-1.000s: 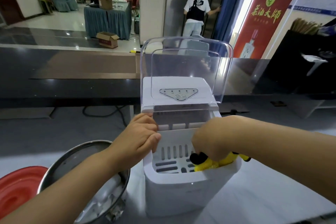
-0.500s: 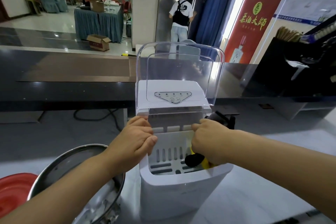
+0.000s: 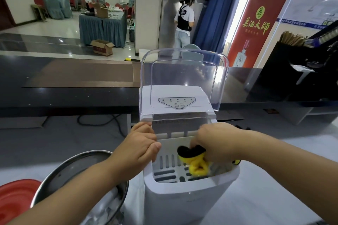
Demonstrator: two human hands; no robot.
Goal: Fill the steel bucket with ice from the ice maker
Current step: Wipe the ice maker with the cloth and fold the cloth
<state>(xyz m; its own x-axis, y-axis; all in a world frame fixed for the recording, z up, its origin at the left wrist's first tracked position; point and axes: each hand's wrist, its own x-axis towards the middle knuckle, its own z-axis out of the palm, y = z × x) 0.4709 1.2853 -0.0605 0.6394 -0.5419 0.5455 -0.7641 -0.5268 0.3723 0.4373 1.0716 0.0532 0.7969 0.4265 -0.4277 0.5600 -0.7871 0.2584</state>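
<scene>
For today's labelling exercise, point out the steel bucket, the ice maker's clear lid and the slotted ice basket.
steel bucket [image 3: 73, 170]: head view, bare inner wall below the rim.
clear lid [image 3: 184, 78]: head view, middle of the raised panel.
ice basket [image 3: 168, 149]: head view, white back wall above the slots.
</scene>
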